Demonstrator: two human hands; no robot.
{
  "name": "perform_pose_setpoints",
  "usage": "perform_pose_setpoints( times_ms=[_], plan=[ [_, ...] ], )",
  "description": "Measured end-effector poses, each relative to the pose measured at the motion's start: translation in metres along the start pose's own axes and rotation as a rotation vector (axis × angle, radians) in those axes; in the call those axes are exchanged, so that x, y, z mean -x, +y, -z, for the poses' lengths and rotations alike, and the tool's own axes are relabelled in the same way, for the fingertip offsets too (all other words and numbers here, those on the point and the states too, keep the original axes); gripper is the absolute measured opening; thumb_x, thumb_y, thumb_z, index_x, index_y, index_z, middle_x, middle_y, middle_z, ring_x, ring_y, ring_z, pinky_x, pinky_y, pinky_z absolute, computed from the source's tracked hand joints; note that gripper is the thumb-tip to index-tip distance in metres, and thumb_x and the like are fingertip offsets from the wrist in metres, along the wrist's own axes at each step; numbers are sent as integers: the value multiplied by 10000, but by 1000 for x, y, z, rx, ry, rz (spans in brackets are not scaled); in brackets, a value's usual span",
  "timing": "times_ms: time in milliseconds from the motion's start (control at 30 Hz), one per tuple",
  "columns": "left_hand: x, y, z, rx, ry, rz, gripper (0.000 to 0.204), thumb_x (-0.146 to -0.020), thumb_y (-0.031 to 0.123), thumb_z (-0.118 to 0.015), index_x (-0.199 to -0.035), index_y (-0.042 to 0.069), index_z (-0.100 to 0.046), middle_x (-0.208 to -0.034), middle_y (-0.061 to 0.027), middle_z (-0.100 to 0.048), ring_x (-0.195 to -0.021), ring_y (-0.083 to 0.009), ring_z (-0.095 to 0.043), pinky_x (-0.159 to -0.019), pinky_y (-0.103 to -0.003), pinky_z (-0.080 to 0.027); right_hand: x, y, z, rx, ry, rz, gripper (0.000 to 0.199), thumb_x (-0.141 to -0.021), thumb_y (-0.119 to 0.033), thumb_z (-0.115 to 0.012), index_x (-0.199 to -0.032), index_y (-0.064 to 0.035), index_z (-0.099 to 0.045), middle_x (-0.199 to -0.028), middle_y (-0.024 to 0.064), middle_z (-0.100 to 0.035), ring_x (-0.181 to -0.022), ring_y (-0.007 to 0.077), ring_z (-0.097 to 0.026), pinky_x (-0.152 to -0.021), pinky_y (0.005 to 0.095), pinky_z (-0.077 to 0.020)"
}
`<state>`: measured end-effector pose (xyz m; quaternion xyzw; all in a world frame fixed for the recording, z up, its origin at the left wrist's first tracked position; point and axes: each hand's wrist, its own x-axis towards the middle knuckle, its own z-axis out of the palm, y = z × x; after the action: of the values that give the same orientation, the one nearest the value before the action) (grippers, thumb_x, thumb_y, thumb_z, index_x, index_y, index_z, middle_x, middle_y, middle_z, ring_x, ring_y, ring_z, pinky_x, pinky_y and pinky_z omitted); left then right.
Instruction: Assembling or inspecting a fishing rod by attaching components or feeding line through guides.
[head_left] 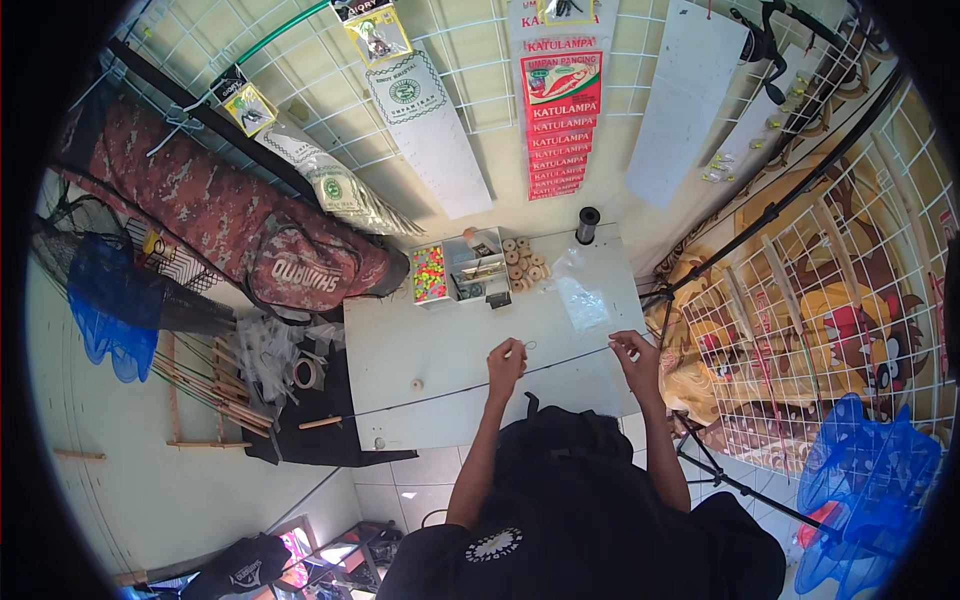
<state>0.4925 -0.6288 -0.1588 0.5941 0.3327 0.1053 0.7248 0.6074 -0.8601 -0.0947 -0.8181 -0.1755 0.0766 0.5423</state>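
A thin dark fishing rod (430,397) lies across the white table (400,340), running from the lower left toward the right. My left hand (506,361) is closed over the rod near its middle, pinching a small wire ring. My right hand (636,352) pinches the rod's thin end further right, by the table's right edge. A small round wooden piece (417,385) rests on the table just left of my left hand.
At the table's back stand a compartment box of coloured beads (430,272), small wooden spools (524,262), a black spool (587,225) and a clear plastic bag (583,298). A camouflage rod bag (230,225) lies to the left, with a tape roll (307,374). Wire grid racks and blue nets (868,480) flank the table.
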Motion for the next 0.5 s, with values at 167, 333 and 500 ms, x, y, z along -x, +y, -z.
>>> perform_pose_setpoints(
  times_ms=[167,333,500],
  plan=[
    [28,19,-40,-46,-208,40,208,-941,174,-586,-855,-2,-655,-743,-37,-631,-464,-53,-489,-387,-218,-355,15,9,8,-56,9,-9,157,-827,-127,-725,-973,-75,-698,-806,18,-695,-693,90,-594,-623,253,-419],
    [47,32,-70,-11,-280,89,192,-913,156,-647,-978,-19,-692,-788,-41,-657,-497,-58,-509,-412,-214,-376,23,14,15,-132,2,-75,183,-819,-137,-742,-985,-75,-693,-780,26,-701,-735,94,-646,-655,254,-439],
    [56,29,-97,62,-312,51,234,-866,134,-715,-1041,-18,-684,-786,-33,-648,-554,-52,-508,-485,-205,-386,23,12,25,-292,-8,-150,205,-819,-130,-746,-995,-50,-679,-774,21,-707,-733,78,-649,-664,250,-450]
  ],
)
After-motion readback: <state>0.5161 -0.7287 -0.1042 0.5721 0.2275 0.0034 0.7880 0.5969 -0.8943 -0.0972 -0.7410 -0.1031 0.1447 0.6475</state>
